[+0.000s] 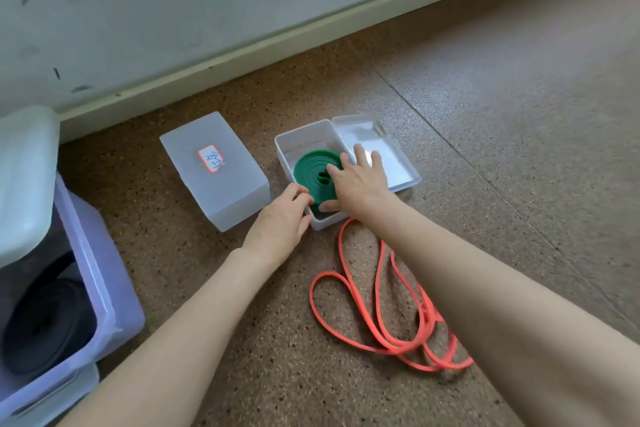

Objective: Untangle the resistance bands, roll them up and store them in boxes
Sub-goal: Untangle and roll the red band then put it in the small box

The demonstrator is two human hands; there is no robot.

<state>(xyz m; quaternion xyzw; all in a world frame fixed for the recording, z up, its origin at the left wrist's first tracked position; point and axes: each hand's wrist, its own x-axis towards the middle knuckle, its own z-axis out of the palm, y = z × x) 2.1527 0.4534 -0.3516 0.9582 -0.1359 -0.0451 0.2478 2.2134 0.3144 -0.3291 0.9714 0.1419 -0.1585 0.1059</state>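
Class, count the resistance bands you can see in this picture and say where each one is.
3. A rolled green band sits in the open box under both hands; a loose orange band lies on the floor; a rolled black band sits in the purple bin. The closed box may hide more.

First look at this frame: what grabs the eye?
The rolled green band sits in the open clear box at centre, the right hand spread flat on it and the left hand at the box's near corner. Below, a loose orange band sprawls on the brown floor.
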